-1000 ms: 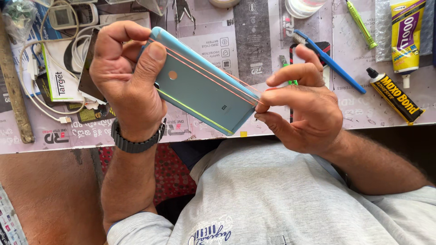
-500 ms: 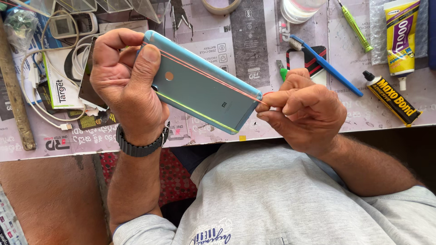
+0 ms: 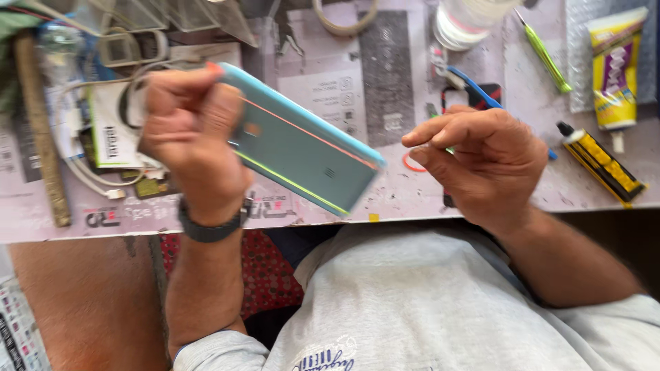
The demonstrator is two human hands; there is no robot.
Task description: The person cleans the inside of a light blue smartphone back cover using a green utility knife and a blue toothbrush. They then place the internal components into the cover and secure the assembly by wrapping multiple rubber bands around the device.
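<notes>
While everything's a bit motion-blurred, the count is easy enough: one teal phone [image 3: 295, 148] with two thin rubber bands stretched along its back, an orange one and a yellow-green one, plus two hands. The left hand [image 3: 189, 141] has its fingers wrapped shut round the phone's upper end, holding it tilted above the tabletop [image 3: 385, 199] with the lower corner hanging free near the edge. The right hand [image 3: 481, 161] holds nothing I can make out, fingers loosely curled with the index stretched toward the phone, a clear gap between them. On the tabletop I count two glue tubes, one big yellow tube [image 3: 614, 72] and one smaller black-and-yellow tube [image 3: 600, 163], one green pry tool [image 3: 544, 56], one blue tool [image 3: 474, 86] half hidden behind the right hand, and one red band [image 3: 412, 165] lying loose. The white cables and chargers at left are too smeared to count. Compared with half a second ago, the right hand has let go of the phone's lower corner and pulled away.
</notes>
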